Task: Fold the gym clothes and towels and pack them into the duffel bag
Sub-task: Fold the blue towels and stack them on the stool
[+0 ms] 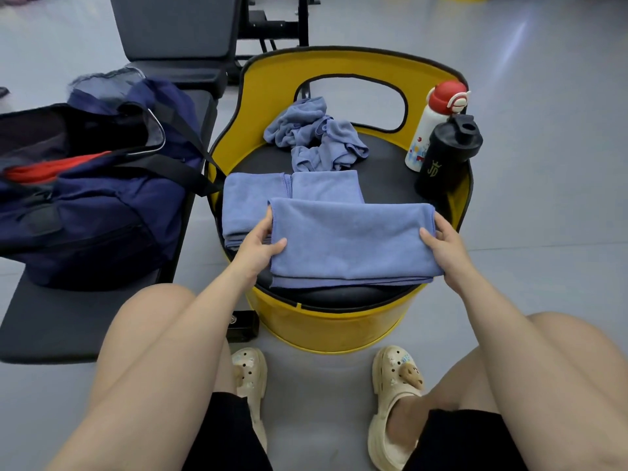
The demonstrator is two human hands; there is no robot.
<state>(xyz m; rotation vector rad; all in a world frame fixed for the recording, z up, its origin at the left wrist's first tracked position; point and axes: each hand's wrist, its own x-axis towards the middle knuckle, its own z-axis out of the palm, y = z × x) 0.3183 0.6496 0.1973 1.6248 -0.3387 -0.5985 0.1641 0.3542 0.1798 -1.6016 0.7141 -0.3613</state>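
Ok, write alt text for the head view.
Left hand and right hand grip the ends of a folded blue towel on a yellow barrel seat. An open navy duffel bag sits on a bench to the left.

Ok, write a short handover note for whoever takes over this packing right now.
Left hand and right hand grip opposite ends of a folded towel over the yellow seat.
Two more folded towels lie behind it; a crumpled cloth is still unfolded.
The duffel bag sits open on the bench, something red inside.
Left: fold the cloth, pack everything.
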